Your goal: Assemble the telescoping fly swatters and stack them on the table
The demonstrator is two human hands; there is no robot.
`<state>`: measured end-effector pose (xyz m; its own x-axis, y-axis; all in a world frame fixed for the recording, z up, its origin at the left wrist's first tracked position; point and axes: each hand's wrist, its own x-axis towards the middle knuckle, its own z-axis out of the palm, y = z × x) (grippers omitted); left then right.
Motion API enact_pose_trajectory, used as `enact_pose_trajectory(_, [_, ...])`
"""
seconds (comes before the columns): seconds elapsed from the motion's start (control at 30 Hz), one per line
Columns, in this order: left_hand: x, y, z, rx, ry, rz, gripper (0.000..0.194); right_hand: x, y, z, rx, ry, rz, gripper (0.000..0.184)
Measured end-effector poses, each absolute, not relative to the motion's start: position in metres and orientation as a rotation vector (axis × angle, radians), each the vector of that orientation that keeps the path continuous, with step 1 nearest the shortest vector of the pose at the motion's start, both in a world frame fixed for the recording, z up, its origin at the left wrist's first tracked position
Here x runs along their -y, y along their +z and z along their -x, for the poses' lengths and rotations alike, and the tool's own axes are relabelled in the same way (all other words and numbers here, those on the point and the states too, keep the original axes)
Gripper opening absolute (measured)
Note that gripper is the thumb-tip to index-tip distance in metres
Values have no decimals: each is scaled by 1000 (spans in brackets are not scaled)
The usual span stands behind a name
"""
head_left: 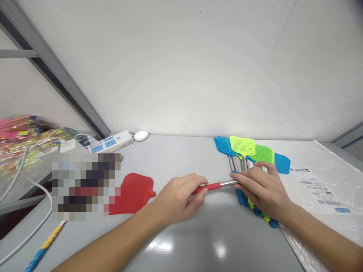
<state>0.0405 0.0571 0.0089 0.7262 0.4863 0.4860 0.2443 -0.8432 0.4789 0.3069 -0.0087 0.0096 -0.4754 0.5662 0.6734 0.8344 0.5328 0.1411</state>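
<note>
My left hand (177, 198) is closed round the red grip of a fly swatter handle (210, 187). A bare metal rod (228, 184) runs from that grip to the right, and the fingertips of my right hand (262, 189) pinch its end. The right hand lies over a pile of blue and green fly swatters (245, 149), whose mesh heads point toward the wall. A red mesh swatter head (133, 192) lies flat just left of my left hand. That hand hides whether the head is joined to the handle.
A white power strip (109, 142) and a small white oval device (141, 135) sit by the wall. Bagged colourful items (19, 139) and cables lie at the left. A plastic bag with labels (323, 185) covers the table's right side. Another striped handle (45, 245) lies at the front left.
</note>
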Motion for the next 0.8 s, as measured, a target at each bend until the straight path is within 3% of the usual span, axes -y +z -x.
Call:
enact_pose_trajectory(0.27, [-50, 8, -43, -617, 870, -2422, 22, 12, 9, -301, 2377, -704, 1126, 18])
enact_pose_trajectory(0.8, [-51, 16, -31, -742, 1010, -2046, 37, 8, 26, -262, 2553, -460, 1130, 8])
